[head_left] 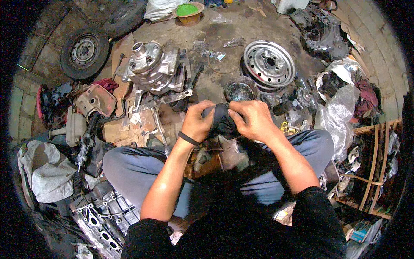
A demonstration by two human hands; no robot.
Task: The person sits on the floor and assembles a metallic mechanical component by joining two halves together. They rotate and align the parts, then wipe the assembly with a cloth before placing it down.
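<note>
My left hand (197,123), with a black band on its wrist, grips one side of a soft black piece (224,118). On the other side, my right hand (255,120) pinches its upper edge between thumb and fingers. The piece bulges between both hands above my crossed legs; whether it is cloth or rubber I cannot tell. Just beyond my right hand stands a round container (241,90) with a shiny, dark inside. A bare metal gearbox housing (151,64) sits on the floor ahead, to the left of my hands.
A silver wheel rim (269,64) lies ahead on the right. Tyred wheels (84,52) lean at the far left, near a basin (189,14) with green inside. An engine cylinder head (101,220) lies by my left knee. Clear plastic wrap (336,118) and a wooden crate (373,168) flank my right.
</note>
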